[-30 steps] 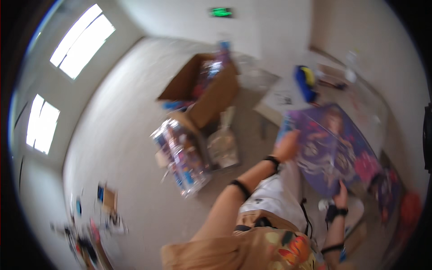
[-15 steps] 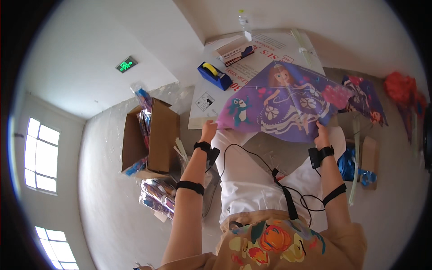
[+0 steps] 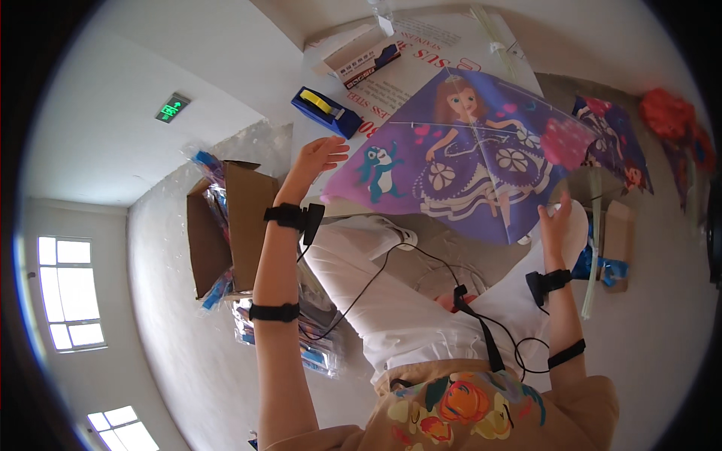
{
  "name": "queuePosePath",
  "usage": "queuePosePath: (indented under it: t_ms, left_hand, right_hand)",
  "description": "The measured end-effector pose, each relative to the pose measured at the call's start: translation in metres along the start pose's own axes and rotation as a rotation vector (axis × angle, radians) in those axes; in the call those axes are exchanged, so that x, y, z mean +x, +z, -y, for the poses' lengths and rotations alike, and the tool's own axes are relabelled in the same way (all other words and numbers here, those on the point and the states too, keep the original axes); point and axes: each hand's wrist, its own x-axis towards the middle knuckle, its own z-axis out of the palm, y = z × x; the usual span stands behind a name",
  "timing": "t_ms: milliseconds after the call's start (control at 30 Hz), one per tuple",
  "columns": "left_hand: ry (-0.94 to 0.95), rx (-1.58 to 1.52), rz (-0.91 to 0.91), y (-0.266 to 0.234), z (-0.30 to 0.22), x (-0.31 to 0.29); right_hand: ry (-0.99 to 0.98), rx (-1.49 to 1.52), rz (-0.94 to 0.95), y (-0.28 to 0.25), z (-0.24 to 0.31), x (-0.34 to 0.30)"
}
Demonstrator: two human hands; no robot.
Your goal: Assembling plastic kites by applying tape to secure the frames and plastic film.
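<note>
The left hand point(image 3: 320, 159) holds nothing, its fingers loosely parted just beyond the left corner of the purple kite point(image 3: 470, 161); the right hand point(image 3: 554, 225) is wide, thumb and fingers spread at the kite's near right edge, and whether it touches the sheet I cannot tell. The kite lies spread, printed side up, partly over a white printed board point(image 3: 421, 75), its near edge reaching out above the person's knees. The step in hand appears to be handling and settling this sheet; the next move seems to call for a light pinch at its edges that spares the thin rod point(image 3: 436, 124) across it. Beyond the kite to the left sit a blue tape dispenser point(image 3: 327, 111) and a small carton point(image 3: 366, 64); straight beyond it, pale sticks point(image 3: 496, 46). A second kite point(image 3: 615, 143) crowds its right corner, and a black cable point(image 3: 376, 278) loops on its near side, where it might snag. Farther left of the kite stands an open cardboard box point(image 3: 254, 233).
</note>
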Motion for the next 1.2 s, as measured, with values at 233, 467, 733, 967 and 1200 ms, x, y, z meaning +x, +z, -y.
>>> queuePosePath:
  t_ms: [233,467,733,967,1200]
  left_hand:
    - [0.231,-0.050,-0.042,0.034,0.074,0.018]
    - [0.298,0.235,-0.068,0.122,0.071,0.030]
    - [0.323,0.837,-0.064,0.164,0.097,0.043]
    - [0.184,0.162,-0.161,0.135,0.099,0.041]
    - [0.090,-0.712,-0.278,0.120,0.065,-0.007]
  right_hand:
    - [-0.384,-0.100,0.330,0.031,0.110,0.042]
    - [-0.729,-0.414,0.407,0.128,0.132,0.113]
    - [-0.935,-0.659,0.583,0.200,0.146,0.113]
    - [-0.912,-0.588,0.794,0.198,0.148,0.120]
    - [-0.782,-0.301,0.910,0.130,0.216,0.047]
